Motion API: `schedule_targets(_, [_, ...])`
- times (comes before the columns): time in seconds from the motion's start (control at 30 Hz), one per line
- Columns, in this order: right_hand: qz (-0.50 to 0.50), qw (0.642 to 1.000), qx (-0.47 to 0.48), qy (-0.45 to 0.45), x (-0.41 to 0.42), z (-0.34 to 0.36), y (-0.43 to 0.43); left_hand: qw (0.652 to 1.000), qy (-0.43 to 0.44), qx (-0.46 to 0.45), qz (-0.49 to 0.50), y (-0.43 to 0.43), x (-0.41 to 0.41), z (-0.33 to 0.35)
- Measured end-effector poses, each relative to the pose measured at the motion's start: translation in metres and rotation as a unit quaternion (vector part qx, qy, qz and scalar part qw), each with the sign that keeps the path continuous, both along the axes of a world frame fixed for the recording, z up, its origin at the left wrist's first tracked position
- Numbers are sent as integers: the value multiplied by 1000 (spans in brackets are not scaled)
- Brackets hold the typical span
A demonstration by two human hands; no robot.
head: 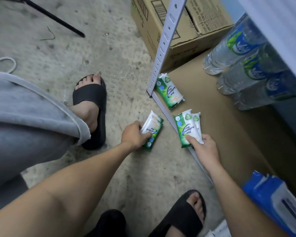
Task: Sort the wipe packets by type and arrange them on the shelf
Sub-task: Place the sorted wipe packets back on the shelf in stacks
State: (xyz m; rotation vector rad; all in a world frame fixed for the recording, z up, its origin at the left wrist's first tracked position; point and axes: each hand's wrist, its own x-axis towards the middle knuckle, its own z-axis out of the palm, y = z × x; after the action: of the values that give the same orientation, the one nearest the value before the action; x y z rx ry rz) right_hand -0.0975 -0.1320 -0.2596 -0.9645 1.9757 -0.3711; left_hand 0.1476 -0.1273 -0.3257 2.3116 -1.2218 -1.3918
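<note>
My left hand [133, 135] grips green-and-white pine antibacterial wipe packets [155, 127] lying on the concrete floor, just left of the shelf's front edge. My right hand [204, 147] grips two more green packets [189, 129] at the front edge of the brown bottom shelf [229, 134]. Another green packet [169, 90] lies flat on the shelf beside the white upright post [162, 47]. Blue wipe packs [273, 200] sit at the shelf's near right end.
Wrapped water bottles [246, 65] stand at the back right of the shelf. A cardboard box [176, 23] sits on the floor behind the post. My feet in black slides [91, 101] rest on the concrete, and a black tripod leg [55, 18] crosses the top left.
</note>
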Motion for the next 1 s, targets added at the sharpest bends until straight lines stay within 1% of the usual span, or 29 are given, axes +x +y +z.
schedule_targets(0.2, [-43,999,2,-20,11,21,31,995,37,2,93,21,23,22])
schedule_targets(0.27, [-38,999,-7,-34,16,29,38,994,41,-10,103,24,31,36])
schedule_targets(0.37, [-15,999,-31,-22,34,61,47,993,42,-33,102,26,41,62])
schedule_targets(0.43, [-3,998,-62,-4,44,84,52,991,53,-50,111,27,46,80])
schedule_targets(0.67, [26,984,-174,-3,64,163,64,981,78,-139,110,32,68,156])
schedule_targets(0.87, [35,959,-278,-46,70,254,76,959,128,-238,84,31,75,252])
schedule_targets(1.0, [41,938,-341,-39,61,308,81,935,170,-308,47,23,72,320])
